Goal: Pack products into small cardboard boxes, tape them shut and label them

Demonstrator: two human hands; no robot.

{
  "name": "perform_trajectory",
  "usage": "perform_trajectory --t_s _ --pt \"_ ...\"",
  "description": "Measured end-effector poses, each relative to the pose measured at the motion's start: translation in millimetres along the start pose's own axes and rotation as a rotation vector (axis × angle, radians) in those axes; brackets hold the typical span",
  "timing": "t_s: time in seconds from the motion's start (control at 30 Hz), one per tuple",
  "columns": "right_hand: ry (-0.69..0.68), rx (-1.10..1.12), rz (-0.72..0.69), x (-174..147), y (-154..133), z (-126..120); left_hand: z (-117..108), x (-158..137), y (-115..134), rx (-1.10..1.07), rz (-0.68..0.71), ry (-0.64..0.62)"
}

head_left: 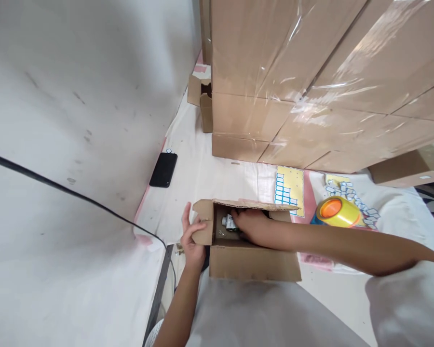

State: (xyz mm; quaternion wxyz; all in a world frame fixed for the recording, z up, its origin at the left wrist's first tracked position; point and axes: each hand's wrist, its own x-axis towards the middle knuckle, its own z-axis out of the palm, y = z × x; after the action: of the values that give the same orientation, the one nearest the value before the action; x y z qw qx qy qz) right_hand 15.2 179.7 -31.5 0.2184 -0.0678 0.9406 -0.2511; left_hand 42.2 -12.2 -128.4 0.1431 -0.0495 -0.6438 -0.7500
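Note:
An open cardboard box (255, 265) sits at the table's near edge, close against my body, with its flaps spread. My left hand (193, 238) grips the left flap (203, 224), some of its fingers raised beyond the cardboard. Reaching in from the right, my right hand (252, 224) is down inside the box with its fingers closed around a small white-capped tube or bottle (230, 222). The tube lies roughly sideways, cap toward the left. Its other end, along with part of the box's inside, is hidden by my right hand.
Film-wrapped cartons (253, 115) are stacked behind the box. A black phone (163, 169) lies at left. To the right are tape rolls (338, 212), a yellow label sheet (292, 185) and loose stickers (354, 200). A black cable (75, 193) crosses the left side.

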Motion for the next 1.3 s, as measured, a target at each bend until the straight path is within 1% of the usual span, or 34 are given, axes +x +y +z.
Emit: perform_trajectory --t_s 0.07,0.1,0.13,0.17,0.2,0.27,0.3,0.33,0.4,0.47,0.6,0.63,0.7,0.77,0.83,0.93,0.97,1.0,1.07,1.13,1.17,1.23,1.3 --pt "0.009 -0.089 -0.111 -20 -6 -23 0 -2 5 0.026 0.012 0.047" --pt "0.035 -0.12 -0.151 -31 -7 -35 -2 -2 8 0.038 0.025 0.037" --pt "0.076 -0.131 -0.172 -44 -6 -46 -5 -1 11 0.058 0.054 -0.027" --pt "0.132 -0.113 -0.167 -57 -1 -56 -8 2 15 0.103 0.101 -0.139" --pt "0.198 -0.063 -0.144 -69 6 -64 -12 6 19 0.177 0.168 -0.281" --pt "0.325 0.062 -0.098 -89 28 -71 -20 17 28 0.356 0.326 -0.583" --pt "0.37 0.114 -0.087 -96 41 -70 -23 24 31 0.417 0.393 -0.691" --pt "0.397 0.154 -0.086 -102 54 -66 -26 31 33 0.448 0.441 -0.752" --pt "0.407 0.192 -0.135 -108 77 -55 -29 44 36 0.447 0.481 -0.802" --pt "0.399 0.194 -0.197 -110 91 -42 -31 53 35 0.469 0.508 -0.849" --pt "0.426 0.184 -0.256 -108 97 -28 -32 59 34 0.683 0.568 -0.953" --pt "0.439 0.192 -0.256 -108 97 -26 -32 58 35 0.708 0.555 -0.965" --pt "0.461 0.229 -0.223 -107 96 -23 -30 54 39 0.695 0.475 -0.986" --pt "0.481 0.278 -0.171 -104 95 -20 -26 47 45 0.633 0.347 -0.968" --pt "0.565 0.324 -0.129 -100 94 -15 -19 38 52 0.575 0.24 -0.891" --pt "0.809 0.401 -0.088 -93 93 -9 -4 24 58 0.596 0.139 -0.677" --pt "0.867 0.451 -0.105 -91 93 -8 1 19 58 0.614 0.103 -0.582" --pt "0.889 0.508 -0.141 -91 94 -8 6 15 57 0.617 0.067 -0.478" --pt "0.869 0.596 -0.253 -92 95 -9 14 8 52 0.57 0.001 -0.292" --pt "0.843 0.584 -0.32 -95 97 -11 19 4 45 0.483 -0.03 -0.183" --pt "0.83 0.541 -0.331 -97 98 -11 20 3 43 0.441 -0.02 -0.162" --pt "0.798 0.456 -0.329 -101 101 -9 19 4 41 0.39 0.049 -0.164" --pt "0.785 0.427 -0.319 -102 102 -5 17 7 43 0.403 0.124 -0.186"
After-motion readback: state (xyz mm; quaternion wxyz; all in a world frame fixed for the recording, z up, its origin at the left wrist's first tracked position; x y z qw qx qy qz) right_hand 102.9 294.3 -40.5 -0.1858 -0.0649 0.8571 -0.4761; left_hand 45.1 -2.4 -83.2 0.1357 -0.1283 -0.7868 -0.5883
